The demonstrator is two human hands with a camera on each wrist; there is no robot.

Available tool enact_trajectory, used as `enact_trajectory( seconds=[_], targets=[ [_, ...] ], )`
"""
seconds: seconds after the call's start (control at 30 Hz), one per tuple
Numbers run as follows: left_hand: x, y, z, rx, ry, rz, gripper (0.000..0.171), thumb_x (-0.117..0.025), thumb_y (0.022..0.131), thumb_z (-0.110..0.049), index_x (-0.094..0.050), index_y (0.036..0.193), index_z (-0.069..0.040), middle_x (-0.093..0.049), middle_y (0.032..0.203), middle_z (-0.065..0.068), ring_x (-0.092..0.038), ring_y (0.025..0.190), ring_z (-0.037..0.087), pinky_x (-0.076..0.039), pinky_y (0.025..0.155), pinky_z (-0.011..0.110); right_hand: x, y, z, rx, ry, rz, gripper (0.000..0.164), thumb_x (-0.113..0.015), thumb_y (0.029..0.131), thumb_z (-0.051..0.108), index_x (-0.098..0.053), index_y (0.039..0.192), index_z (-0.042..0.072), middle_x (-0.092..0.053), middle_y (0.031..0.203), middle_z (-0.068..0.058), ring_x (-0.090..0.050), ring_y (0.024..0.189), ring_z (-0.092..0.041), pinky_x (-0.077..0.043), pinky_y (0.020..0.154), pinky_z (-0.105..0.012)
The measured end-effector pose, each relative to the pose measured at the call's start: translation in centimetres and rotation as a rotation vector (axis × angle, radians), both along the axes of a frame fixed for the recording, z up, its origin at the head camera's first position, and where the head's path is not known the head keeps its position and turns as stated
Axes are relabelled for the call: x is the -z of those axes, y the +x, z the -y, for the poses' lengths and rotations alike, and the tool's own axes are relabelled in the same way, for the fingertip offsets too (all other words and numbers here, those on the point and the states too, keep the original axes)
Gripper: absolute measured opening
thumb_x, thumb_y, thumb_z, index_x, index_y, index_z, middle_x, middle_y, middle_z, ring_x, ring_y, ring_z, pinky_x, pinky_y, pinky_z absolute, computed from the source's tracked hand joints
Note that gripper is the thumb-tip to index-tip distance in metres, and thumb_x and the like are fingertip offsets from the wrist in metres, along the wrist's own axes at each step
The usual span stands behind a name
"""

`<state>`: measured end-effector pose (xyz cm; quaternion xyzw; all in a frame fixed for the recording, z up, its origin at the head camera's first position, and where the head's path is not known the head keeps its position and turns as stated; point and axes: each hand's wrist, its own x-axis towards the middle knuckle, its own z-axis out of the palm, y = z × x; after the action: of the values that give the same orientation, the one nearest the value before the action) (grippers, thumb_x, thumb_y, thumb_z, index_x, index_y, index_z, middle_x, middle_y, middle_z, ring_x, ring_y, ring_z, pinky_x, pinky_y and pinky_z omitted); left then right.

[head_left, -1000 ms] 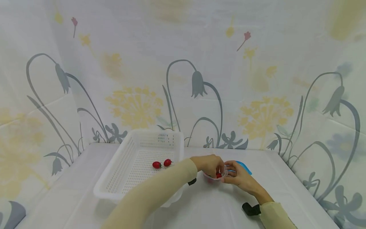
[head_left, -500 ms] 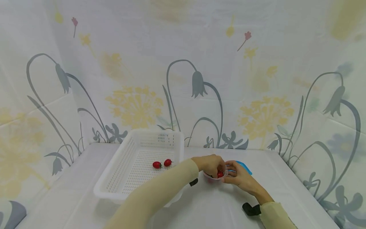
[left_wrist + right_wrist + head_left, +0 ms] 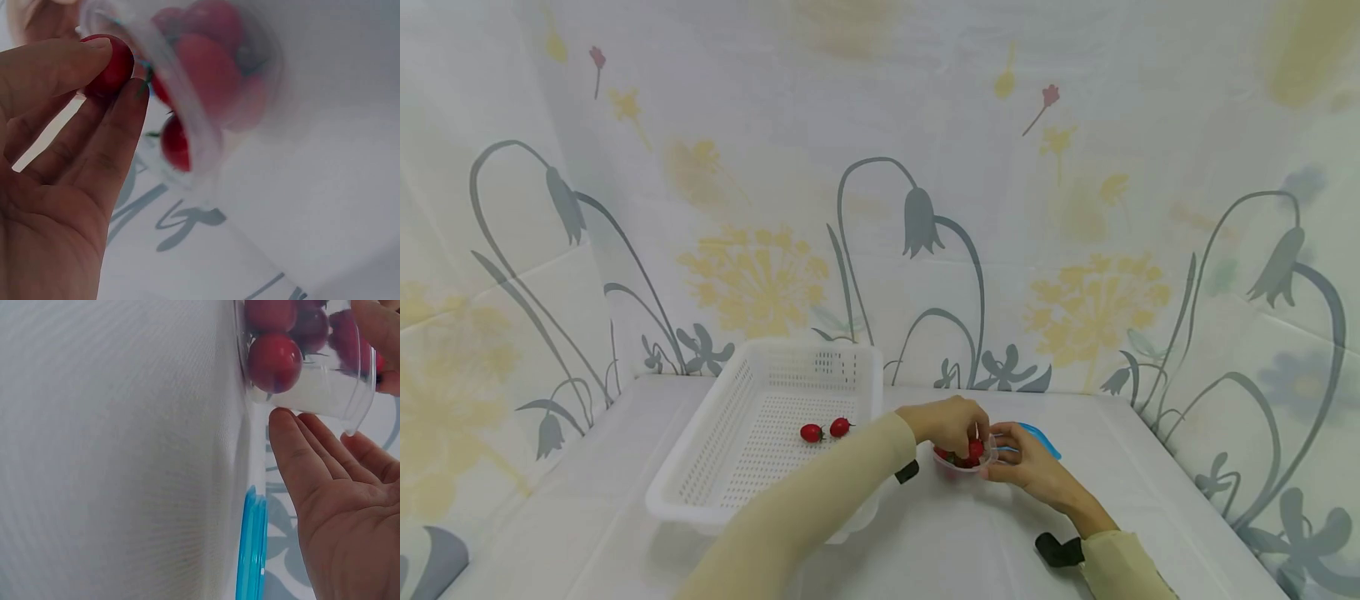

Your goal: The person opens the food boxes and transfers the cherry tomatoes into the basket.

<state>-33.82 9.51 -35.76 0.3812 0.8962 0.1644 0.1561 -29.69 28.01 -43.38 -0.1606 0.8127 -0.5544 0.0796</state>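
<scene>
My left hand pinches a cherry tomato between thumb and fingers, at the rim of a small clear plastic container. Several more red tomatoes with green stems lie inside the container, seen through its wall in both wrist views. At the container's right side is my right hand; its fingers are nearly straight, with the fingertips right at the wall. Two cherry tomatoes, one on the left and one on the right, lie on the floor of a white perforated basket.
Behind the right hand, a blue lid lies on the white-covered table. The basket stands left of the container, and the left forearm reaches across its near right corner. A flower-printed cloth rises behind the table.
My left hand has lifted slightly at the container, and more red tomatoes now show inside it. The right hand, the basket and its two tomatoes stay where they were.
</scene>
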Motion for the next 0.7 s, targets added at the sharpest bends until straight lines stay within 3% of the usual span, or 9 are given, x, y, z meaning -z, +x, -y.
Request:
enact_trajectory(
  seconds=[0.13,0.3,0.53,0.7],
  targets=[
    [-1.4,0.0,0.7,0.007,0.051,-0.004,0.030,-0.068,0.073,0.002,-0.062,0.098,-0.014,-0.059,0.086,-0.003,-0.054,0.075,0.006,-0.046,0.059,0.018,0.0,-0.1,0.0,0.003,0.000,0.006,0.068,-0.073,0.075,0.019,-0.032,0.127,0.005,-0.043,0.122,-0.018,-0.051,0.108,-0.030,-0.047,0.082,-0.029],
    [-3.1,0.1,2.2,0.057,0.106,-0.061,0.029,-0.066,0.075,-0.001,-0.061,0.100,-0.014,-0.058,0.088,-0.004,-0.052,0.079,0.005,-0.045,0.060,0.016,-0.2,0.0,0.0,0.029,0.031,0.006,0.069,-0.072,0.076,0.020,-0.032,0.129,0.005,-0.043,0.124,-0.017,-0.049,0.111,-0.030,-0.046,0.085,-0.033],
    [-4.5,0.7,5.3,0.076,0.211,-0.049,0.028,-0.065,0.076,0.001,-0.060,0.101,-0.012,-0.059,0.088,-0.004,-0.055,0.081,0.006,-0.046,0.064,0.015,-0.2,0.1,0.1,0.051,0.063,-0.002,0.068,-0.071,0.077,0.021,-0.032,0.130,0.004,-0.042,0.125,-0.017,-0.047,0.113,-0.032,-0.044,0.088,-0.037],
    [-5.3,1.5,8.2,0.054,0.229,-0.053,0.026,-0.064,0.078,-0.001,-0.060,0.101,-0.012,-0.059,0.090,-0.004,-0.056,0.080,0.007,-0.047,0.064,0.017,0.0,-0.1,0.3,0.063,0.066,-0.006,0.071,-0.073,0.075,0.024,-0.033,0.130,0.005,-0.043,0.124,-0.016,-0.048,0.112,-0.030,-0.044,0.088,-0.036]
  ],
)
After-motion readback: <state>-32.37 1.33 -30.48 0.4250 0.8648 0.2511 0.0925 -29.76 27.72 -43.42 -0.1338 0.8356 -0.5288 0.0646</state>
